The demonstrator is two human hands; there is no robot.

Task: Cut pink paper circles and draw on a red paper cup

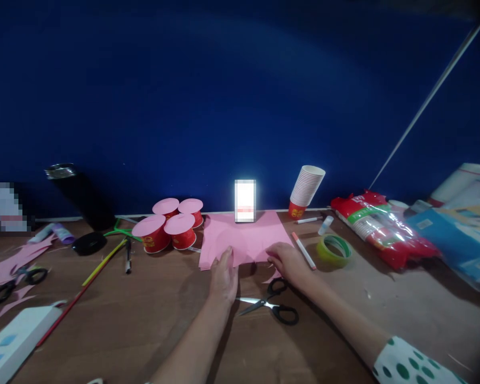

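A stack of pink paper sheets (246, 234) lies on the brown table in front of a bright phone screen (245, 200). My left hand (223, 276) rests at the sheets' near edge, fingers together and stretched forward onto the paper. My right hand (288, 263) lies at the near right corner of the sheets, fingers flat and extended to the left. Black-handled scissors (272, 305) lie on the table just below and between both hands, untouched. A small pink scrap sits by my right hand.
Several red cups with pink lids (168, 230) stand left of the paper. A tilted stack of paper cups (305, 191), a marker (303, 250), green tape roll (334, 249), glue stick (325, 225) and red package (384, 228) lie right. Second scissors (12, 284), pink scraps, sticks at left.
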